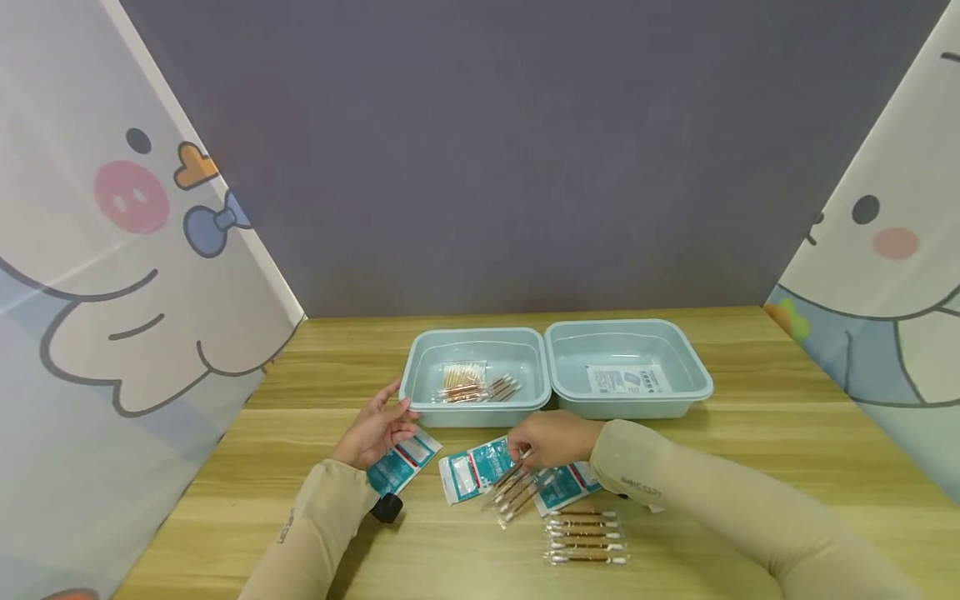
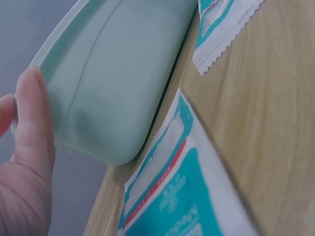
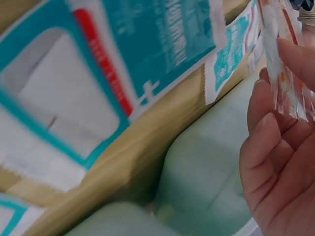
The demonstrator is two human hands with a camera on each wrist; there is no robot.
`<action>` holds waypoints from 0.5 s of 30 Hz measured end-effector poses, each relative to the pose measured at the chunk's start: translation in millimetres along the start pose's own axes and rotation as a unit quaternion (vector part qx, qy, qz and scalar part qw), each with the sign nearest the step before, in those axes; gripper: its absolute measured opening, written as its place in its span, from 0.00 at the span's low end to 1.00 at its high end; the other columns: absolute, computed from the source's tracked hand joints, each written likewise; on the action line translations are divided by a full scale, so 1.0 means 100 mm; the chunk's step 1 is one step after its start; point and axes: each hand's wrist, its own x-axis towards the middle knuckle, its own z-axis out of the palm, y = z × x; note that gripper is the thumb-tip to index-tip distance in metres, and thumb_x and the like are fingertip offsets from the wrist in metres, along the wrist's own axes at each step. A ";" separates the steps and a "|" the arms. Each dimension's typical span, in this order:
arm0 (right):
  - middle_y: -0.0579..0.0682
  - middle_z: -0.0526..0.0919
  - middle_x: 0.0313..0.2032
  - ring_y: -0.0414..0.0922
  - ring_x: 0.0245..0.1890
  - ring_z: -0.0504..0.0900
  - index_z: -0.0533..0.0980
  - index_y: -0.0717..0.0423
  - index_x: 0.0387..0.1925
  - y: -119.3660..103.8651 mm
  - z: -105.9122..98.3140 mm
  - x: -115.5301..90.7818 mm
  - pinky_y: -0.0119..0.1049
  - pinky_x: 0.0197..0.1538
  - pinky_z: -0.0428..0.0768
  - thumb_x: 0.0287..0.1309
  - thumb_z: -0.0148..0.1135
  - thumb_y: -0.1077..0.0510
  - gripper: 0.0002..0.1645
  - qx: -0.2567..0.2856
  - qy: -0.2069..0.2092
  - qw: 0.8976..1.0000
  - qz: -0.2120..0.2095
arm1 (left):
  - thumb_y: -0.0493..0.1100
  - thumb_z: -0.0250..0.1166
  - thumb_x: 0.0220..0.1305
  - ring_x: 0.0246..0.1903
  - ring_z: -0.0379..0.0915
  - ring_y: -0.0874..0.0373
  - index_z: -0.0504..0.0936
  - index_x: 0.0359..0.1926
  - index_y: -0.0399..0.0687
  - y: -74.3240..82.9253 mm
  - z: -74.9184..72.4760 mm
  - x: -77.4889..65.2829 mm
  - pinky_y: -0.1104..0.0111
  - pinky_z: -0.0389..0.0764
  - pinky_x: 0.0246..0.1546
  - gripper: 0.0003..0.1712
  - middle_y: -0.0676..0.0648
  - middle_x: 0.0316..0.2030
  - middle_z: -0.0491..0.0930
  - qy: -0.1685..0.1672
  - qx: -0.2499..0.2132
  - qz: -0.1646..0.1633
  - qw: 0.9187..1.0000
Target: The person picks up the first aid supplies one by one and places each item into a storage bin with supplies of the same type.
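Observation:
My right hand (image 1: 557,438) pinches a clear packet of brown-stick cotton swabs (image 1: 517,492) above the teal and white packets on the table. In the right wrist view, thumb and fingers grip the crinkled clear packet (image 3: 290,64). My left hand (image 1: 381,429) holds the front left corner of the left light blue plastic basin (image 1: 480,416), its fingers at the rim (image 2: 32,113). Inside that basin lie a packet of pale-stick swabs (image 1: 465,374) and brown-stick swab packets (image 1: 459,393). Another brown-stick swab packet (image 1: 587,537) lies flat near the table's front.
A second light blue basin (image 1: 622,409) stands against the left one, with a printed white packet (image 1: 628,379) inside. Teal and white packets (image 1: 405,462), (image 1: 476,468) lie in front of the basins, one partly under my right hand. A grey panel (image 1: 525,167) rises behind the table.

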 end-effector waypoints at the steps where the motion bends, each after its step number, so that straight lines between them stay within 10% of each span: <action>1: 0.34 0.73 0.25 0.32 0.26 0.68 0.74 0.43 0.25 0.00 -0.01 -0.02 0.29 0.29 0.71 0.52 0.70 0.60 0.12 -0.002 0.000 1.000 -0.001 | 0.35 0.44 0.75 0.20 0.78 0.63 0.34 0.75 0.44 0.00 0.00 0.00 0.76 0.82 0.26 0.37 0.49 0.25 0.80 0.002 0.002 0.000 1.000; 15: 0.34 0.76 0.24 0.32 0.25 0.71 0.75 0.44 0.25 0.13 -0.15 -0.22 0.30 0.31 0.74 0.50 0.72 0.55 0.10 -0.030 0.003 0.999 0.019 | 0.36 0.45 0.75 0.20 0.78 0.64 0.35 0.75 0.43 -0.02 0.01 0.00 0.76 0.82 0.27 0.37 0.50 0.26 0.80 0.004 0.020 0.008 1.000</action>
